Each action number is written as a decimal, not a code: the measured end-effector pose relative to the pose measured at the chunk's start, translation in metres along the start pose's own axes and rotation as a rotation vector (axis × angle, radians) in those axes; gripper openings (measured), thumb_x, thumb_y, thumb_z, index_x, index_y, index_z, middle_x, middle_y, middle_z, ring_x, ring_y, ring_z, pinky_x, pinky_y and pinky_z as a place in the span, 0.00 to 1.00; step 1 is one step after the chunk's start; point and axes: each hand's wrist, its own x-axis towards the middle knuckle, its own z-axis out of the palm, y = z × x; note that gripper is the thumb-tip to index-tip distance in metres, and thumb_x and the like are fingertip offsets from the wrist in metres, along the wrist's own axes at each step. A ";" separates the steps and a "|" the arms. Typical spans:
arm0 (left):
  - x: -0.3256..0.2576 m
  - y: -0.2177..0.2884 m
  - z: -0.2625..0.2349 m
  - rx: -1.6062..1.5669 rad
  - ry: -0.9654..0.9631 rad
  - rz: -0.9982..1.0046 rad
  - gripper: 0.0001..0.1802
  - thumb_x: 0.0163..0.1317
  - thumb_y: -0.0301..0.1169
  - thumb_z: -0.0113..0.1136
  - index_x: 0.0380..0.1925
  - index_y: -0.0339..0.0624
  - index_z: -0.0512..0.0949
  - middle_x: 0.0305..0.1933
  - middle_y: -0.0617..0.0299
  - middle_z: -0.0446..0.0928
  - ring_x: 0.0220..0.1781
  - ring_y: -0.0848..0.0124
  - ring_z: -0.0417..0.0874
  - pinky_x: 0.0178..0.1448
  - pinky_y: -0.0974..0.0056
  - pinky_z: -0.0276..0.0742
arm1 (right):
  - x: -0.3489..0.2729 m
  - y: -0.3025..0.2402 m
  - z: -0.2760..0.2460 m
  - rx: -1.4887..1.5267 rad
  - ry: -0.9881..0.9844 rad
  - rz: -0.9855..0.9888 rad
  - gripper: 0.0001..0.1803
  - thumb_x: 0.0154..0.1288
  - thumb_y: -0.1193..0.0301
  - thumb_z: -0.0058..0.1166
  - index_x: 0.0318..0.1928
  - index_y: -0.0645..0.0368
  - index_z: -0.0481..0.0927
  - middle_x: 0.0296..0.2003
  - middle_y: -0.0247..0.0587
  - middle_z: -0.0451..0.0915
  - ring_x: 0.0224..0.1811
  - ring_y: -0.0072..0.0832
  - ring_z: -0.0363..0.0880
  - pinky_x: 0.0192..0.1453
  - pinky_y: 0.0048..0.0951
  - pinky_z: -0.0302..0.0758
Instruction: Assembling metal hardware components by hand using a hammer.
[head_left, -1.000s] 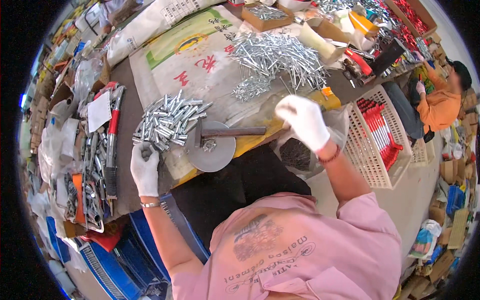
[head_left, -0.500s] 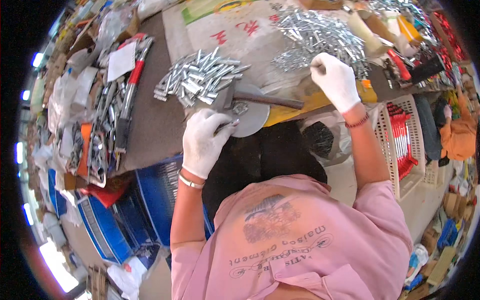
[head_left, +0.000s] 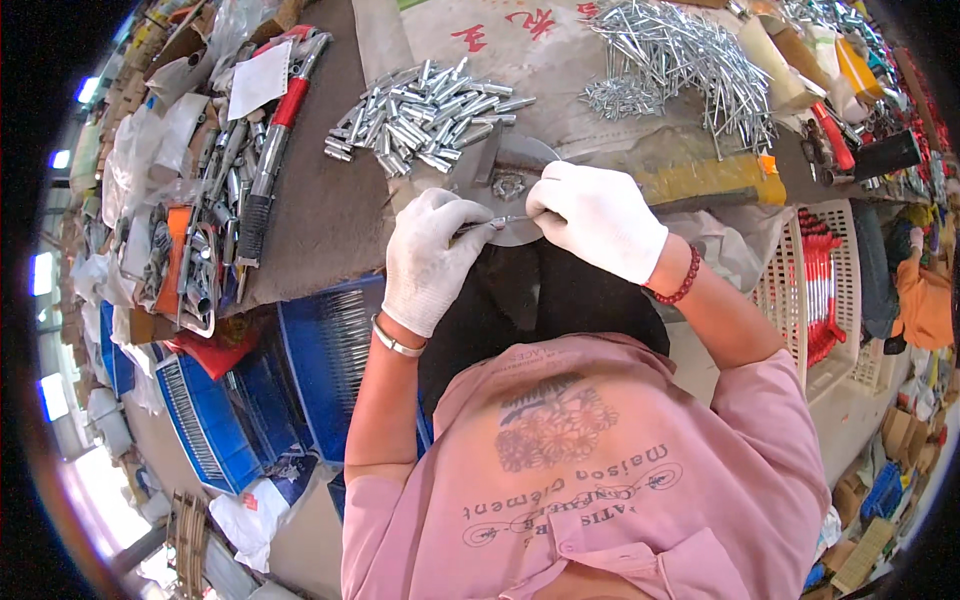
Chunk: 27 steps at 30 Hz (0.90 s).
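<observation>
My left hand (head_left: 432, 258), in a white glove, pinches a short silver metal sleeve (head_left: 497, 225) whose end shows past the fingertips. My right hand (head_left: 600, 222), also gloved, is closed on a thin metal pin (head_left: 516, 218) that reaches to the sleeve's end; whether it is inside cannot be made out. Both hands are over the near rim of a round grey metal disc (head_left: 518, 236) at the bench edge. Small shiny metal parts (head_left: 508, 186) lie on the disc. Beyond my left hand is a pile of silver metal sleeves (head_left: 425, 115).
Long thin metal rods (head_left: 690, 65) and small metal pieces (head_left: 622, 98) are heaped at the far right. Tools, including a red-and-black handled bar (head_left: 275, 150), crowd the left. Blue trays (head_left: 200, 430) stand below; a cream crate (head_left: 790, 285) holds red-handled parts at right.
My right hand has come from the rod heap, leftward and nearer, to meet my left hand. A thin pin now shows between them. The hammer's handle is now hidden from view.
</observation>
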 end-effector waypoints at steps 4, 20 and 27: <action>0.000 -0.002 0.003 -0.033 -0.001 -0.029 0.07 0.56 0.28 0.77 0.34 0.45 0.89 0.36 0.56 0.82 0.42 0.54 0.85 0.46 0.54 0.80 | 0.001 0.003 0.000 0.004 -0.026 -0.022 0.02 0.62 0.73 0.63 0.33 0.52 0.83 0.34 0.37 0.79 0.38 0.41 0.85 0.42 0.39 0.83; -0.007 0.001 0.011 -0.127 0.063 -0.060 0.05 0.56 0.26 0.77 0.32 0.43 0.89 0.34 0.54 0.83 0.40 0.54 0.86 0.46 0.55 0.80 | -0.002 0.007 -0.013 0.042 0.145 0.047 0.06 0.63 0.68 0.69 0.41 0.49 0.86 0.38 0.38 0.81 0.43 0.41 0.86 0.48 0.38 0.83; -0.006 0.004 0.009 -0.103 0.069 -0.014 0.07 0.57 0.23 0.77 0.36 0.38 0.88 0.36 0.53 0.83 0.39 0.58 0.85 0.45 0.59 0.80 | -0.007 0.106 -0.040 -0.289 0.260 0.363 0.04 0.67 0.69 0.65 0.41 0.50 0.87 0.40 0.38 0.84 0.43 0.42 0.87 0.48 0.39 0.83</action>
